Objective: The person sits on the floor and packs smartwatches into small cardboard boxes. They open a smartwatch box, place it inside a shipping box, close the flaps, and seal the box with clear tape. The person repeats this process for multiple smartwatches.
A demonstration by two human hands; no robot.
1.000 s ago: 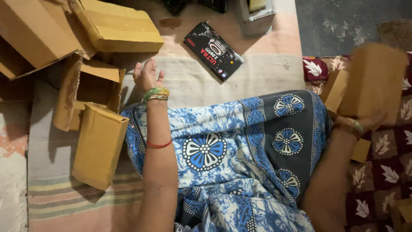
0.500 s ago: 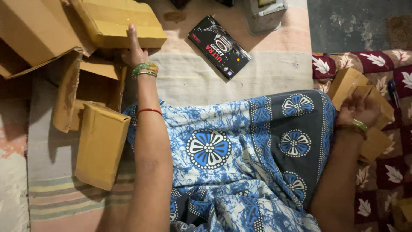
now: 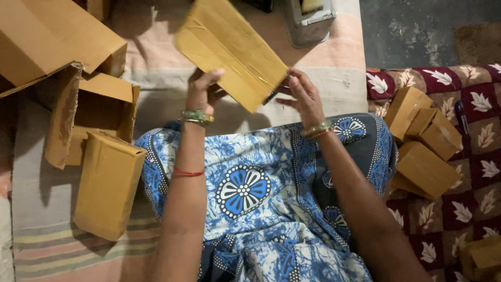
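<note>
Gripping a flat, taped brown cardboard packet [image 3: 229, 49] between them, both hands hold it up in the air above the person's lap, tilted so that its lower corner points down toward the blue and white patterned cloth [image 3: 245, 193] over the knees. The left hand [image 3: 204, 90] closes on the packet's lower left edge, thumb on the near face and the other fingers curled behind it; a green bangle [image 3: 197, 117] sits at that wrist and a thin red thread [image 3: 188, 172] further up the forearm. The right hand [image 3: 303, 96] meets the lower right corner, its fingers bent and loosely spread against the edge, with a dark slim object at the corner too small to tell. To the left, on the striped mat [image 3: 42, 250], a closed brown box [image 3: 107, 190] stands just beside an open carton [image 3: 96, 117] with its flaps out, and a larger carton [image 3: 49, 36] lies above them. To the right, several small brown boxes [image 3: 425, 146] are heaped together on a maroon leaf-print blanket [image 3: 469, 209]. A grey metal container [image 3: 308, 23] stands beyond the packet at the top edge.
</note>
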